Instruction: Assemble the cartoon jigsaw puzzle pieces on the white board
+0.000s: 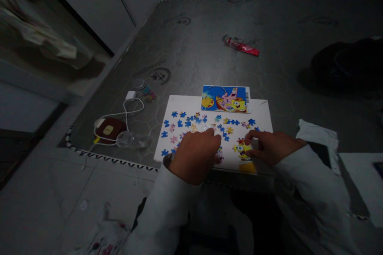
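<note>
My left hand (pixel 197 153) is closed over the middle of a white board (pixel 229 163). Its fingertips point down among loose jigsaw pieces (pixel 187 123) and are hidden, so what they hold I cannot make out. On the right, my right hand (pixel 266 145) has thumb and forefinger apart, at the edge of a small joined group of yellow puzzle pieces (pixel 241 149) showing a cartoon face. More pieces, mostly blue, lie scattered over the board's left half. A printed picture card (pixel 226 99) with yellow and pink cartoon figures lies across the board's back edge.
To the left stand a clear plastic bottle (pixel 133 140), a brown box (pixel 110 128) with a white cable, and a small printed can (pixel 146 91). A red packet (pixel 241 46) lies farther back. A dark bag-like object (pixel 350 65) and white paper (pixel 318 131) are at right.
</note>
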Demonstrator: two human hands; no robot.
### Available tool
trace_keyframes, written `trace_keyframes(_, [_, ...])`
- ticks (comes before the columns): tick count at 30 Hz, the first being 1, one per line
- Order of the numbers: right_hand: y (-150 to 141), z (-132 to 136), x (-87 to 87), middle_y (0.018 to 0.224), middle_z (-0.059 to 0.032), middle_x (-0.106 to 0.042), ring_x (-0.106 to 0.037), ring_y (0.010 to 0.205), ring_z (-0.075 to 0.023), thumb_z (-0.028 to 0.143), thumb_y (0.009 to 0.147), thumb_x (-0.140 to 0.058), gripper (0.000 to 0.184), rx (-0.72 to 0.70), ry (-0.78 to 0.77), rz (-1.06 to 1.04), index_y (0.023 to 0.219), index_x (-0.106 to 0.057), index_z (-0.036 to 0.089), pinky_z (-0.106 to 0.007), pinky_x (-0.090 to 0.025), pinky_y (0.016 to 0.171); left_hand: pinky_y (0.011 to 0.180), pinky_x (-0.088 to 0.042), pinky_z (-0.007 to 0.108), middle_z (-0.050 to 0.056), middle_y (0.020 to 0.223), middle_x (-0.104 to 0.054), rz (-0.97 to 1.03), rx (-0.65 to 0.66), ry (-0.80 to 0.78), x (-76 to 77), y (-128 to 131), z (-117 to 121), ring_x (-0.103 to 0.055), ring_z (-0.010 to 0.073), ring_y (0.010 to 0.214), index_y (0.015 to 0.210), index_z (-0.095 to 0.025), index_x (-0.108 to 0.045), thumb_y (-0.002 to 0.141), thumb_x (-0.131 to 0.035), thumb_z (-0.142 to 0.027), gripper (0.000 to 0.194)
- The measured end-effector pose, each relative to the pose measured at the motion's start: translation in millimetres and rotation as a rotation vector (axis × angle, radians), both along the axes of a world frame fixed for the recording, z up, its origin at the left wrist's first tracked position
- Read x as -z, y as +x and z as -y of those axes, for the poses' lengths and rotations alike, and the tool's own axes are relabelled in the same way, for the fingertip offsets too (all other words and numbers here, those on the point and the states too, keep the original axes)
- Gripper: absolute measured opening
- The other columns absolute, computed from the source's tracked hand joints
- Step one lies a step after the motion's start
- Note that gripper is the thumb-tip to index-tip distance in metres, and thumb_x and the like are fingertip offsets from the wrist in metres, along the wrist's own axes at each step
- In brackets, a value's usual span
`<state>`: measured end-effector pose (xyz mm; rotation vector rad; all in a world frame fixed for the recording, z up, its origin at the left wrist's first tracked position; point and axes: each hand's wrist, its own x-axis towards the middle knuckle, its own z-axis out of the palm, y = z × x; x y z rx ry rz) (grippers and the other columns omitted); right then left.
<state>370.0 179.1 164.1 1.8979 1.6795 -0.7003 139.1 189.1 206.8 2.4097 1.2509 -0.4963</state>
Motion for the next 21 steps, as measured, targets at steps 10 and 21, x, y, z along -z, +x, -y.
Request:
trace_keyframes(10, [-2.5,-2.7,-2.6,0.107,-0.0047,-0.084,-0.079,0.105,-0.0331,0.048,0.1,-0.079,0.03,-0.002,-0.004,-0.033,0.128,-0.077,0.038,-0.043,-0.052,0.085,0.094,-0.067,0.049,0.011,0.146,-0.077,-0.033,0.001,0.0,6.3,9.7,1.5,-0.084,0.0357,0.115,0.134,-0.02,-0.075,0.104,-0.083,-0.03,0.033])
trace_keyframes(21, [-5.7,-5.2,-9.0,0.111,-0.0048,-0.083,-0.079,0.112,-0.0332,0.048,0.101,-0.076,0.031,-0.023,-0.043,-0.057,0.13,-0.076,0.037,-0.044,-0.053,0.09,0.09,-0.064,0.047,0.015,0.144,-0.078,-0.011,-0.046,0.04,6.1,13.9,-3.1,-0.084,0.0369,0.114,0.142,-0.016,-0.074,0.11,-0.075,-0.032,0.036])
